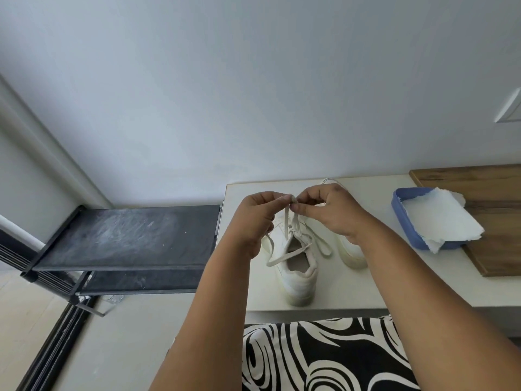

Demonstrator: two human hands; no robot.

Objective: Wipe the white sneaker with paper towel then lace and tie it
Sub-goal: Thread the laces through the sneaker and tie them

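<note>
With my left hand [258, 214] and right hand [328, 208] each pinching a lace [286, 221] strand above the white sneaker [296, 266] on the surface [394, 277], I should keep both strands taut and even while knotting.

Left hand [258, 211] and right hand [328, 210] raised, fingertips pinched together
</note>
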